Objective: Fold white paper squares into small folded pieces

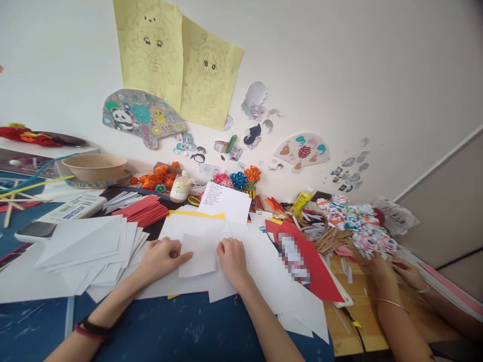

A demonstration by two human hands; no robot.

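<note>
A small square of white paper (196, 259) lies between my two hands, on top of larger white sheets (260, 271). Its left edge is under the thumb of my left hand (164, 259), whose other fingers are curled in. Along the square's right edge, my right hand (233, 259) rests with its fingers bent and pinched together at the upper corner. The fingertips of that hand are partly hidden. To the left of my left hand, a fanned pile of folded white papers (86, 244) spreads over the table.
Red paper slips (145, 211), a glue bottle (180, 187) and a handwritten sheet (226, 201) stand behind my hands. A red folder (309, 261) lies at the right. Beyond it, a co-worker's hands (392, 271) touch a bunch of paper flowers (350, 221). A bowl (94, 168) sits at the left.
</note>
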